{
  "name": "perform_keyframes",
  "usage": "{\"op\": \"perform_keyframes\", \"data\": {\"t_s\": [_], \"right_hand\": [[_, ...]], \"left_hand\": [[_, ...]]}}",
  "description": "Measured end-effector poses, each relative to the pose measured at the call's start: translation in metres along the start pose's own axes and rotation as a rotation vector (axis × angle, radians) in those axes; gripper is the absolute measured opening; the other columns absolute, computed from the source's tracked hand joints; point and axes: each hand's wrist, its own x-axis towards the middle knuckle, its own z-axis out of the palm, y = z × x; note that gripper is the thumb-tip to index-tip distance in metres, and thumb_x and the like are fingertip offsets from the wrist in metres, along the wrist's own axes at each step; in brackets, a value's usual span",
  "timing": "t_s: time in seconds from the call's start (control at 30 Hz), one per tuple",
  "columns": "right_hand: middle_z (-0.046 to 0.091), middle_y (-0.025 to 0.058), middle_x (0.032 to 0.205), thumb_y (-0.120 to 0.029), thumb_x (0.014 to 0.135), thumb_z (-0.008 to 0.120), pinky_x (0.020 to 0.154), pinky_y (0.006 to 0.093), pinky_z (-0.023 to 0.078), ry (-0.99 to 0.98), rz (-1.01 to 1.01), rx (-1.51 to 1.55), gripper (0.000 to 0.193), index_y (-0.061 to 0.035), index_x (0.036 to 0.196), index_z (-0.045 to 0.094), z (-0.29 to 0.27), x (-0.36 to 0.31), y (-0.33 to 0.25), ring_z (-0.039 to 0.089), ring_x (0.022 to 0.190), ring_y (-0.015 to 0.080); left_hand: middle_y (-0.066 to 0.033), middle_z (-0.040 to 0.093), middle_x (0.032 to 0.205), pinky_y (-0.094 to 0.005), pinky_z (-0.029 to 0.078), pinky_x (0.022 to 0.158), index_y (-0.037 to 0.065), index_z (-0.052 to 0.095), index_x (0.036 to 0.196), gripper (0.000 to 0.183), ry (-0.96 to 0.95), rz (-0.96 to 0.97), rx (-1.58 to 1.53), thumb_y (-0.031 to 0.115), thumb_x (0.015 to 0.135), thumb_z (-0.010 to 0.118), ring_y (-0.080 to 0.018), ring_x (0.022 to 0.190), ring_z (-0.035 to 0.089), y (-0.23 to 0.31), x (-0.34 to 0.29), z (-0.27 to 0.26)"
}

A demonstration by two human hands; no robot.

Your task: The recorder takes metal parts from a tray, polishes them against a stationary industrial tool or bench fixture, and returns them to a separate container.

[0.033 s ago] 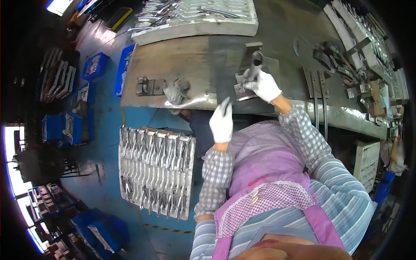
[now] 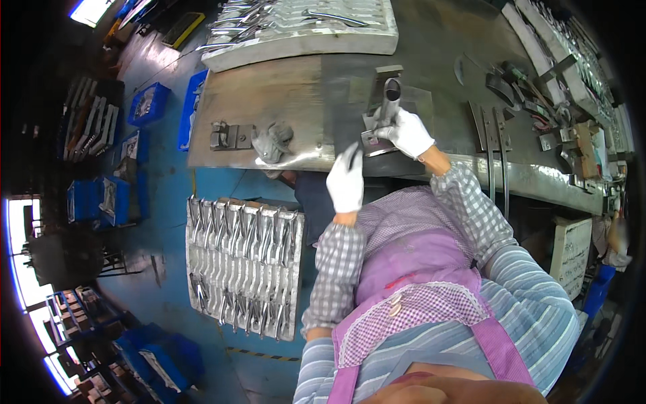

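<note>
My right hand (image 2: 409,135), in a white glove, is closed around a grey metal tube (image 2: 390,104). The tube's round open end points up and away from me. Its lower part is by a metal fixture (image 2: 378,143) on the workbench; my fingers hide whether they touch. My left hand (image 2: 345,185), also gloved in white, is just off the bench's front edge, left of the fixture. Its fingers are stretched forward with a dark gap between them, and I see nothing held there. A crumpled grey rag (image 2: 272,141) lies on the bench farther left.
Beside the rag sits a small metal clamp block (image 2: 232,135). A white tray (image 2: 303,48) of shiny metal handles stands at the back, another rack (image 2: 244,269) of them at lower left. Hand tools (image 2: 518,91) and two long metal bars (image 2: 498,145) are on the right.
The tube in my right hand has shifted slightly left, with its open end turned more toward view. My left hand has moved only a little, its fingertips slightly higher.
</note>
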Motion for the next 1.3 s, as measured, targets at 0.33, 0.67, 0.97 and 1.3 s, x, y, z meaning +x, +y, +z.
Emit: {"op": "perform_keyframes", "data": {"t_s": [0.33, 0.67, 0.97, 1.3], "right_hand": [[0.071, 0.0034, 0.11, -0.018, 0.077, 0.082, 0.089, 0.0358, 0.057, 0.285, -0.483, -0.078, 0.024, -0.0153, 0.101, 0.077, -0.001, -0.026, 0.098, 0.067, 0.104, 0.0275], [0.071, 0.0081, 0.102, -0.012, 0.076, 0.084, 0.081, 0.0342, 0.056, 0.35, -0.422, 0.18, 0.024, -0.0086, 0.097, 0.073, -0.005, -0.015, 0.105, 0.069, 0.093, 0.025], [0.074, 0.0096, 0.1, -0.019, 0.078, 0.084, 0.082, 0.0285, 0.055, 0.185, -0.073, 0.278, 0.04, -0.0039, 0.113, 0.072, 0.001, -0.007, 0.056, 0.07, 0.089, 0.0165], [0.072, 0.0122, 0.112, 0.012, 0.073, 0.059, 0.088, 0.0383, 0.053, -0.425, -0.774, -0.062, 0.035, -0.0076, 0.098, 0.074, 0.138, -0.061, -0.097, 0.069, 0.101, 0.031]], "left_hand": [[-0.0057, 0.067, 0.084, -0.0317, 0.052, 0.073, 0.002, 0.071, 0.094, 0.029, -0.002, -0.077, 0.21, 0.025, 0.081, 0.083, -0.0181, 0.073, 0.063, -0.004, 0.028, 0.054], [-0.0075, 0.067, 0.087, -0.037, 0.051, 0.077, 0.005, 0.07, 0.089, 0.03, -0.063, -0.138, 0.299, 0.032, 0.083, 0.081, -0.0254, 0.082, 0.063, 0.008, 0.027, 0.063], [-0.0134, 0.068, 0.094, -0.044, 0.053, 0.078, 0.006, 0.07, 0.097, 0.036, -0.015, 0.025, 0.423, 0.041, 0.087, 0.073, -0.0343, 0.091, 0.066, -0.008, 0.021, 0.026], [-0.008, 0.068, 0.117, -0.0297, 0.051, 0.093, 0.004, 0.055, 0.138, 0.056, -0.212, -0.275, -0.457, 0.028, 0.091, 0.075, -0.0134, 0.103, 0.062, -0.04, -0.079, -0.162]]}}
